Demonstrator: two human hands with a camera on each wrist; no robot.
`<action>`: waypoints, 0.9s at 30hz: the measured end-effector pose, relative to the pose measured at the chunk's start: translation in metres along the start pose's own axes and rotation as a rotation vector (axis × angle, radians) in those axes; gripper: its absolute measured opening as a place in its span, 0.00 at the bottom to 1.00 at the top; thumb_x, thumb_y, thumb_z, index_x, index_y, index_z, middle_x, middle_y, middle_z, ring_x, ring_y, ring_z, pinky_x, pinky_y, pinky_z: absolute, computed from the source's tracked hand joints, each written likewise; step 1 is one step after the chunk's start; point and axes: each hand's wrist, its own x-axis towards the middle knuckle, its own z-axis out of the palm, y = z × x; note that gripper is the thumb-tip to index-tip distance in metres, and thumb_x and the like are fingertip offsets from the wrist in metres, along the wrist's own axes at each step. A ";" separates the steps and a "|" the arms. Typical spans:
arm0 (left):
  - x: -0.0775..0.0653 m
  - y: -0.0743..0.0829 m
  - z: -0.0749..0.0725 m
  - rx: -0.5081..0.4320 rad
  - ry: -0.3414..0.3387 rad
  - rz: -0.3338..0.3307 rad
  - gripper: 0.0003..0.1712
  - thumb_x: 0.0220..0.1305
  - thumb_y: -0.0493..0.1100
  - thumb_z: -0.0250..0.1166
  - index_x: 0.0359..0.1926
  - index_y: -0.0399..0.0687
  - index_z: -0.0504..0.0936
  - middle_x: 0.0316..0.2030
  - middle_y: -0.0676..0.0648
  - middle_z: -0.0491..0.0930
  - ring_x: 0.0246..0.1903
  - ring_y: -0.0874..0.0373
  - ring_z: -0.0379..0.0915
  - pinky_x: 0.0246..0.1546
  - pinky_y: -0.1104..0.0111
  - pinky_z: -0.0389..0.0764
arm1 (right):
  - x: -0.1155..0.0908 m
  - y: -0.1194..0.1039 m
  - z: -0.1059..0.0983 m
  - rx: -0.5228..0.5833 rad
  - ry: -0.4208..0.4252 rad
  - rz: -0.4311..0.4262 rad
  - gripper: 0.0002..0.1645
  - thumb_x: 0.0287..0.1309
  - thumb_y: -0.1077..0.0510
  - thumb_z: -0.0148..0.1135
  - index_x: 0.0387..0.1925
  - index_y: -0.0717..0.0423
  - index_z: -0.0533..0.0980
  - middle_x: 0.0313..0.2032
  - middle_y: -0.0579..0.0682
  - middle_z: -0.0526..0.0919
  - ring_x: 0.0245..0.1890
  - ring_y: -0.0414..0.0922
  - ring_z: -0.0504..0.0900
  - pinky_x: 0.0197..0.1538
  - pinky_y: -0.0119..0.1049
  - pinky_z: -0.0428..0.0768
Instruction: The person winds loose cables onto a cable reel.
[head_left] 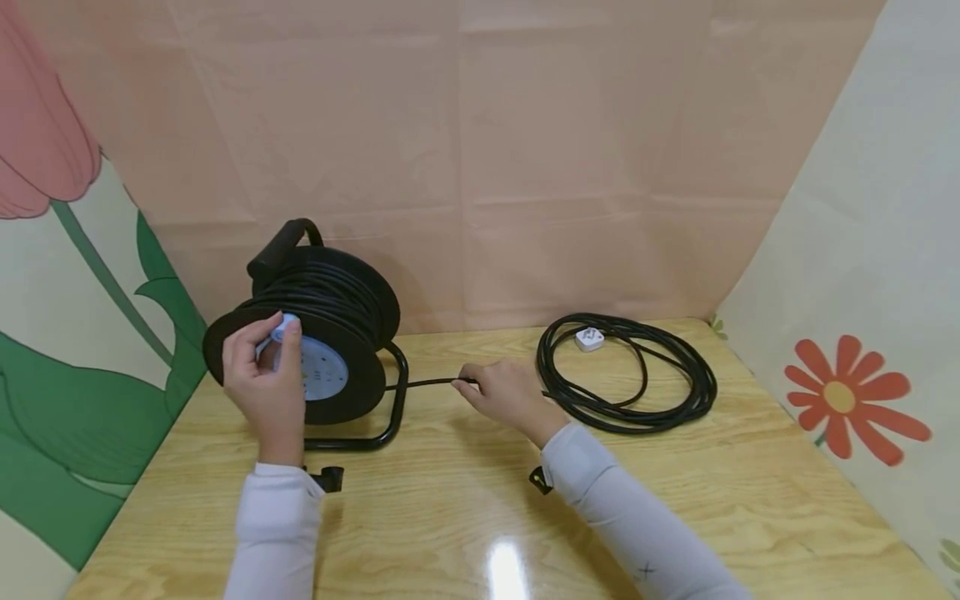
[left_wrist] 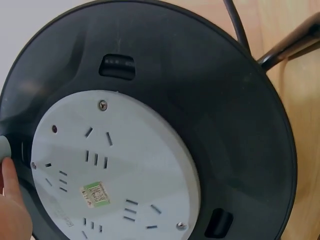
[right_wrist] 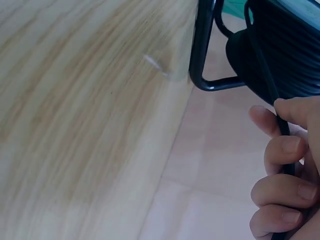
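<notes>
The white long sleeves (head_left: 273, 533) of a person reach in over the pale wood-grain surface (head_left: 450, 508). The left hand (head_left: 264, 393) pinches the pale blue crank knob (head_left: 284, 327) on the front flange of the black plastic cable reel (head_left: 330, 323); the knob sits between thumb and fingers. To its right, the right hand (head_left: 512, 393) holds the taut black cable strand (head_left: 426, 382); the right wrist view shows the fingers curled around it, thumb laid against it. The reel stands left of centre on a bent black tubular stand (head_left: 348, 444), directly beyond the left hand, its round white socket panel (head_left: 327, 371) facing the person. The strand spans from the reel to the right fingers, emerges behind that hand and meets the loose black cable coil (head_left: 706, 390), which lies flat on the right, apart from the fingertips. A white plug (head_left: 589, 339) lies within the coil's loops. The step in hand appears to be cranking the reel while guiding the cable; winding direction cannot be told. The next move would call for steady knob rotation, with light, even tension on the strand. Beyond hangs a creased pinkish-beige backdrop (head_left: 525, 167).
</notes>
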 end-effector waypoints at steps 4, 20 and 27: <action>-0.003 0.003 0.003 -0.045 0.002 -0.008 0.12 0.62 0.33 0.70 0.43 0.25 0.83 0.43 0.52 0.76 0.44 0.57 0.75 0.48 0.72 0.79 | 0.002 -0.004 0.000 0.025 -0.034 0.032 0.15 0.71 0.42 0.54 0.44 0.39 0.84 0.16 0.36 0.74 0.16 0.37 0.69 0.17 0.36 0.67; -0.023 0.003 0.008 0.151 -0.207 0.136 0.06 0.57 0.28 0.72 0.36 0.29 0.85 0.34 0.39 0.77 0.37 0.59 0.73 0.42 0.77 0.79 | 0.022 -0.035 0.006 -0.033 -0.062 -0.023 0.17 0.72 0.40 0.55 0.46 0.40 0.84 0.28 0.39 0.85 0.19 0.37 0.74 0.16 0.36 0.70; -0.026 -0.017 -0.001 0.238 -0.359 0.123 0.07 0.55 0.36 0.77 0.33 0.40 0.87 0.31 0.44 0.79 0.33 0.57 0.74 0.37 0.81 0.79 | 0.024 -0.044 0.014 -0.025 -0.072 -0.094 0.15 0.75 0.46 0.53 0.45 0.44 0.84 0.31 0.37 0.85 0.26 0.37 0.81 0.22 0.38 0.77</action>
